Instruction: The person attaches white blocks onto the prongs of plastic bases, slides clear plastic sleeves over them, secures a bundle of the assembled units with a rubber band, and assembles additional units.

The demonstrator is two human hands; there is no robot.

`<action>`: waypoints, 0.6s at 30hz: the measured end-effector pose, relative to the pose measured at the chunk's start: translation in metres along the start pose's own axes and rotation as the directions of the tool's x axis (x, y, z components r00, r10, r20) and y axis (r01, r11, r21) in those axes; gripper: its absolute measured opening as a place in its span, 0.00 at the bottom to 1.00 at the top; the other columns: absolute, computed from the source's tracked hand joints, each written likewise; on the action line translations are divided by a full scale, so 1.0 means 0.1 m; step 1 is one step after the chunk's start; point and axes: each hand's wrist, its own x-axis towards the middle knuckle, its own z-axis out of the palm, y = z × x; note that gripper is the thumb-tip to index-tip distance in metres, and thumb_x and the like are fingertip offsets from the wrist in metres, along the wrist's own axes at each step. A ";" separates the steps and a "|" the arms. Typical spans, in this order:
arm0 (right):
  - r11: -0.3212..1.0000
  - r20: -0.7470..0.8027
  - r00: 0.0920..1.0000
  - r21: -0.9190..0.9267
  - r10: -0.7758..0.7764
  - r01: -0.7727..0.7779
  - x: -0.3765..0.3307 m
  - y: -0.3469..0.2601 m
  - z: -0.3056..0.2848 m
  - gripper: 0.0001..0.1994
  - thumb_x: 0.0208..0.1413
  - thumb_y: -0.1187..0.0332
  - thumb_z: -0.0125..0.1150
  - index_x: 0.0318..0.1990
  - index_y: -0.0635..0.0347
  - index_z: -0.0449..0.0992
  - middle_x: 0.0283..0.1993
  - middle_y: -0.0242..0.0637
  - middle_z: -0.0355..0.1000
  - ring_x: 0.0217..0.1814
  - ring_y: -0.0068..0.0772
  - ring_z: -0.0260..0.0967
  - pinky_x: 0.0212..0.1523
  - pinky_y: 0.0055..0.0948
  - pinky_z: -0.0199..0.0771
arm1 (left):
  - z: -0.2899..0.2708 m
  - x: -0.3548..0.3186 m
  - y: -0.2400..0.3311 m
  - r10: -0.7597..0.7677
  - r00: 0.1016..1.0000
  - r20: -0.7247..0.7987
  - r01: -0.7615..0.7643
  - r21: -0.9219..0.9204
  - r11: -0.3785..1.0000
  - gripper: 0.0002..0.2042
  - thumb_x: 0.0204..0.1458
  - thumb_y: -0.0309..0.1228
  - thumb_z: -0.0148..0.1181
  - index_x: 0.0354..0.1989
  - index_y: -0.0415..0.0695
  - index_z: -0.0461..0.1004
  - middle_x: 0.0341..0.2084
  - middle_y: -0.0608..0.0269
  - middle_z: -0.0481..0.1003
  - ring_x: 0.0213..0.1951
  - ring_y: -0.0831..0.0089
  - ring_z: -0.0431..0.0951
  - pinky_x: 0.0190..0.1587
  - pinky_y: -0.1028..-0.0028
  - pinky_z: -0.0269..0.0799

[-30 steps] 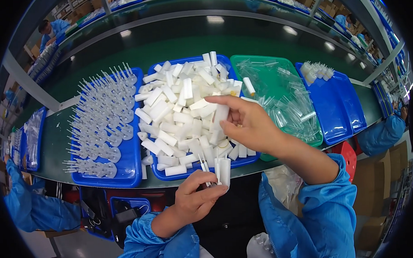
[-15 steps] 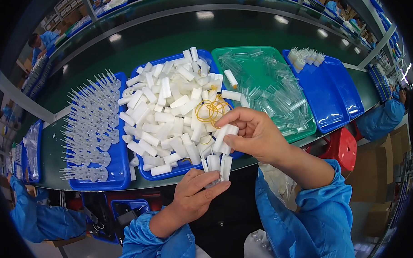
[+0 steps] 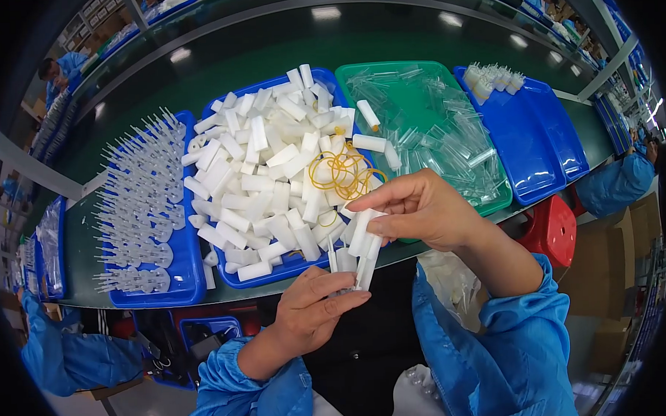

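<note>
right hand (image 3: 421, 212) pinching white tubes (image 3: 363, 240), upright, just below rubber bands (image 3: 339, 172) | left hand (image 3: 318, 307) cupped under tubes, nearer body

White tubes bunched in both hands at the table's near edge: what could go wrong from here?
The tubes are pinched loosely between the left hand and right hand, out past the table edge; one could slip and drop to the floor. The rubber bands lie on the heaped middle tray, so reaching for one might knock tubes over its rim.
</note>
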 end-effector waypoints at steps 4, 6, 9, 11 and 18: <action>0.996 0.026 0.999 -0.091 0.029 -0.026 0.01 -0.06 -0.02 0.16 0.47 0.79 0.61 0.46 0.68 0.73 0.38 0.43 0.75 0.36 0.20 0.73 0.37 0.17 0.75 | -0.03 0.00 0.01 -0.045 0.999 0.025 0.046 -0.059 0.997 0.18 0.33 0.15 0.59 0.36 0.43 0.78 0.37 0.58 0.72 0.29 0.64 0.73 0.29 0.72 0.65; 0.993 0.023 0.999 -0.109 0.037 -0.035 0.01 -0.06 -0.03 0.17 0.48 0.78 0.61 0.48 0.68 0.72 0.38 0.41 0.75 0.35 0.18 0.72 0.36 0.17 0.74 | -0.03 0.01 0.02 -0.054 0.998 0.018 0.055 -0.068 0.996 0.17 0.34 0.14 0.59 0.36 0.43 0.78 0.37 0.58 0.72 0.29 0.64 0.73 0.29 0.72 0.66; 0.997 0.000 0.999 -0.067 -0.033 0.033 0.02 -0.03 0.02 0.14 0.49 0.78 0.60 0.45 0.65 0.74 0.33 0.33 0.74 0.30 0.13 0.69 0.33 0.13 0.71 | -0.03 0.00 0.01 -0.071 0.997 0.016 0.072 -0.084 0.994 0.16 0.35 0.14 0.60 0.35 0.43 0.78 0.36 0.58 0.72 0.29 0.64 0.73 0.29 0.72 0.66; 0.996 0.004 0.999 -0.069 -0.047 0.047 0.02 -0.03 0.03 0.12 0.49 0.78 0.59 0.43 0.65 0.74 0.32 0.32 0.73 0.30 0.13 0.69 0.32 0.13 0.71 | -0.03 0.00 0.01 -0.083 0.996 0.020 0.084 -0.089 0.992 0.16 0.35 0.14 0.60 0.35 0.43 0.78 0.36 0.58 0.72 0.29 0.64 0.73 0.29 0.72 0.66; 0.986 -0.017 0.998 -0.159 -0.063 0.059 -0.02 0.01 0.08 0.08 0.49 0.79 0.58 0.39 0.67 0.73 0.32 0.34 0.73 0.31 0.14 0.70 0.31 0.13 0.71 | -0.04 -0.03 -0.01 -0.076 0.997 0.029 0.078 -0.073 0.994 0.18 0.33 0.14 0.59 0.36 0.43 0.78 0.36 0.57 0.72 0.29 0.63 0.72 0.29 0.71 0.66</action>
